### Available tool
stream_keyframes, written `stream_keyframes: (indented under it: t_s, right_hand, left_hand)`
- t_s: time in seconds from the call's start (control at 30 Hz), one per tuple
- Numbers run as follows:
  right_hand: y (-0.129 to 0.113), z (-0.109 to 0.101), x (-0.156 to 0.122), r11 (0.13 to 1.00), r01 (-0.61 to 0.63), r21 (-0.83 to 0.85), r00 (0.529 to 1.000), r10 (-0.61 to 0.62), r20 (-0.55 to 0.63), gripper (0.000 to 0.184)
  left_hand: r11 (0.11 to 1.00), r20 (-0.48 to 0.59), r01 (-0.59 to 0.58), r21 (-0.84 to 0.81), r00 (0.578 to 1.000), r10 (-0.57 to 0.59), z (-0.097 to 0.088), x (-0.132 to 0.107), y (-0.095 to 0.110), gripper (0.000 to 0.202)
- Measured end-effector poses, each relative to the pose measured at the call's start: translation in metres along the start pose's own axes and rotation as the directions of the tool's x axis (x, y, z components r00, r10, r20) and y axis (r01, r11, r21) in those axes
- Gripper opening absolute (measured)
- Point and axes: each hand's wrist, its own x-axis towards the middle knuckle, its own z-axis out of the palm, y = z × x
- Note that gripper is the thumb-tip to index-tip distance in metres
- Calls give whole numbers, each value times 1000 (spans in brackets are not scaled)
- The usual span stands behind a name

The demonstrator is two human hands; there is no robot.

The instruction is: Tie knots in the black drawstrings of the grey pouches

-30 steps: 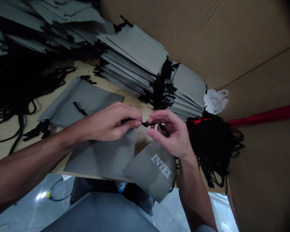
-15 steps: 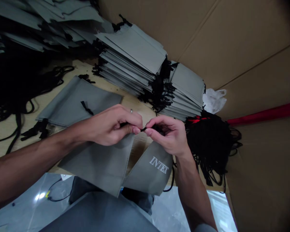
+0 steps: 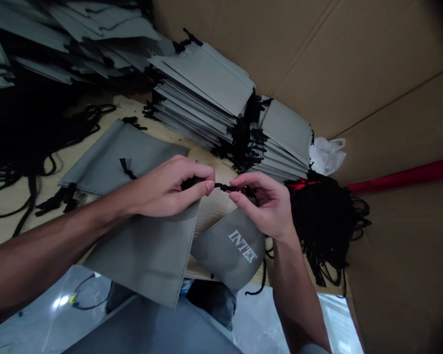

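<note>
A black cord (image 3: 223, 187) with a small knot stretches between my two hands. My left hand (image 3: 177, 189) pinches one side of it between thumb and forefinger. On the other side my right hand (image 3: 264, 199) has thumb and forefinger curled at the cord by the knot. Below my left hand hangs a grey pouch (image 3: 151, 250), plain on the side I see. Under my right hand is another grey pouch (image 3: 221, 246) marked INTEX in white. Its black string dangles beside my right wrist. Which pouch the knotted cord runs through is hidden by my fingers.
Grey pouches with black cords (image 3: 114, 147) lie at the left on the wooden table (image 3: 133, 109). Behind stand two stacks of pouches (image 3: 214, 78). Bundles of black cord (image 3: 321, 221) lie right and left. A white plastic bag (image 3: 328, 155) rests by the cardboard wall (image 3: 387, 113).
My hands have moved slightly apart, so the knot now shows between them. The plain pouch has shifted a little left, and the gap between both pouches is wider.
</note>
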Motion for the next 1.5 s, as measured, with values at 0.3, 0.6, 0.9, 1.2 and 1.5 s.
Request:
stream_keyframes:
  t_s: [0.3,0.6,0.9,1.2,1.5]
  right_hand:
    - [-2,6,-3,1000,-11,-21,999,11,-32,17]
    - [3,9,-2,993,-32,-111,998,25,-59,13]
    - [2,1,-1,997,-38,-66,997,41,58,22]
    - [0,-7,2,963,9,-268,995,18,99,23]
    - [3,-2,-3,975,-25,-220,996,44,81,17]
  left_hand:
    - [994,-65,-89,61,993,93,13,-1,-6,25]
    - [993,-171,-98,66,979,108,16,1,-8,23]
    - [998,-217,-38,-40,976,28,15,1,-14,18]
    - [997,-189,-23,-74,982,8,14,5,-12,19]
    - [996,-168,-2,-89,986,-14,15,3,-13,22]
